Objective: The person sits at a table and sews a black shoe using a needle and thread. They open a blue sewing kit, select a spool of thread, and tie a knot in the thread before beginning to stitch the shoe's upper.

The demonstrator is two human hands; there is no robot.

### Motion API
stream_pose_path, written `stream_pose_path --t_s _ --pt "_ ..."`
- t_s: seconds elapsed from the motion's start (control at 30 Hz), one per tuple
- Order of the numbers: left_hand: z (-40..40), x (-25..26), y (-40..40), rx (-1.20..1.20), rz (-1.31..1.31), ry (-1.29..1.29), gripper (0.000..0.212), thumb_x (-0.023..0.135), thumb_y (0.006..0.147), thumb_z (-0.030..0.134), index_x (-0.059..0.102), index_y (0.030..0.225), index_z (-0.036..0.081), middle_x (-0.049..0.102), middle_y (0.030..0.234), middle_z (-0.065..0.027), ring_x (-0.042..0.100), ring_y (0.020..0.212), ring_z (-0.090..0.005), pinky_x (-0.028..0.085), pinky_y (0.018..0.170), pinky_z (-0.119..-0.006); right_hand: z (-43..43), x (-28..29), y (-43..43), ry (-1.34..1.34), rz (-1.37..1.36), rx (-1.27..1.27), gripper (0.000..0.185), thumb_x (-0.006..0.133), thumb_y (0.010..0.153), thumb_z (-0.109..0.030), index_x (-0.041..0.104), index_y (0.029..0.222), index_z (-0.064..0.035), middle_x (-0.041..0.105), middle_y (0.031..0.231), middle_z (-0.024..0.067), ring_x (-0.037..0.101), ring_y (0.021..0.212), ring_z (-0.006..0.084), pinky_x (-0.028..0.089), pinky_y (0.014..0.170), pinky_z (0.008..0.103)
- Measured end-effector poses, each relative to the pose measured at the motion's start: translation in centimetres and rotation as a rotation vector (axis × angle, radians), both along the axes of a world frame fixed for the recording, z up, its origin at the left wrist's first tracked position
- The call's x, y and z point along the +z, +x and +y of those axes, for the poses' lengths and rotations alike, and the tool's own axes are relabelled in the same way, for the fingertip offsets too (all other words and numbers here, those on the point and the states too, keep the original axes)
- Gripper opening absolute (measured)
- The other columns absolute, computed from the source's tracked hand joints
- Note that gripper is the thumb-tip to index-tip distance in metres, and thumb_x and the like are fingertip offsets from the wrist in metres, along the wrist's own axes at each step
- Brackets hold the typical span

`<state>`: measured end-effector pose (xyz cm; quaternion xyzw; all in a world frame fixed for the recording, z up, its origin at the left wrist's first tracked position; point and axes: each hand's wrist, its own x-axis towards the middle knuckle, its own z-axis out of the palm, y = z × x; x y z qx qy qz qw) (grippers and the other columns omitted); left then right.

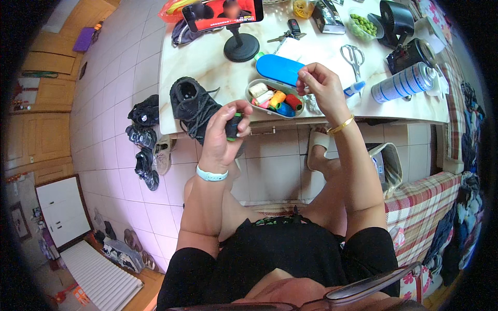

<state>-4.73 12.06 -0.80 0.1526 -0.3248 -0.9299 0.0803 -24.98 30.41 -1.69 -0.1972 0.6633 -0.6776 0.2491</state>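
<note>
My left hand [225, 130] is closed around a spool of black thread [233, 126] with green ends, just past the table's front edge. A black lace-up shoe [194, 107] lies on the table behind that hand. My right hand [319, 83] is raised with thumb and forefinger pinched together; whether a thread or needle is between them is too small to tell. Beneath and left of it, an open sewing box [251, 99] holds thread spools in several colours [278, 99], its blue lid [278, 69] tilted back.
On the marble-patterned table [210, 64] are a phone on a stand [241, 46], keys [290, 35], scissors [353, 58], a blue-capped bottle [354, 89], a spray can [402, 83] and green fruit in a bowl [363, 25]. More shoes [146, 136] stand on the floor at left.
</note>
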Motion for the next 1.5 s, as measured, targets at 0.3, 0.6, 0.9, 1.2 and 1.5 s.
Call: stream_pose_path --t_s 0.3,0.6,0.9,1.2,1.5 --pt "-1.0 1.7 0.5 0.367 0.028 -0.169 0.025 0.055 0.099 0.015 0.060 0.118 0.000 0.059 0.104 -0.0063 0.048 0.076 -0.0103 0.039 0.062 -0.022 0.5 1.4 1.4 0.545 0.735 0.097 0.011 0.074 0.081 -0.011 0.074 0.092 -0.0088 0.069 0.091 0.0096 0.068 0.080 0.0280 0.055 0.075 0.0386" --pt "0.3 2.4 0.7 0.807 0.106 -0.826 0.030 0.045 0.100 0.012 0.061 0.117 -0.006 0.066 0.108 -0.0139 0.051 0.074 -0.0106 0.038 0.061 -0.024 -1.0 1.4 3.3 0.770 1.000 0.294 0.019 0.081 0.075 -0.022 0.076 0.090 -0.0110 0.063 0.092 0.0069 0.063 0.092 0.0258 0.054 0.077 0.0390" --pt "1.1 1.6 0.6 0.696 0.110 -0.777 0.029 0.047 0.101 0.008 0.062 0.120 -0.007 0.067 0.109 -0.0163 0.053 0.076 -0.0112 0.041 0.063 -0.024 -1.7 1.2 3.6 0.814 1.172 0.354 0.024 0.082 0.069 -0.019 0.076 0.090 -0.0104 0.062 0.094 0.0078 0.061 0.095 0.0266 0.052 0.080 0.0404" --pt "2.0 1.2 0.3 0.615 0.098 -0.807 0.030 0.043 0.102 0.006 0.061 0.121 -0.009 0.067 0.110 -0.0173 0.053 0.077 -0.0113 0.043 0.065 -0.024 -2.2 1.1 3.4 0.797 1.145 0.436 0.020 0.080 0.070 -0.015 0.076 0.089 -0.0096 0.065 0.094 0.0059 0.060 0.093 0.0264 0.051 0.082 0.0393" --pt "2.1 0.9 0.1 0.592 0.113 -0.791 0.029 0.043 0.102 0.005 0.061 0.121 -0.008 0.067 0.110 -0.0174 0.054 0.078 -0.0111 0.044 0.065 -0.024 -2.3 0.3 2.9 0.678 0.984 0.390 0.029 0.073 0.073 -0.010 0.071 0.102 -0.0073 0.068 0.090 0.0099 0.064 0.094 0.0307 0.054 0.083 0.0428"
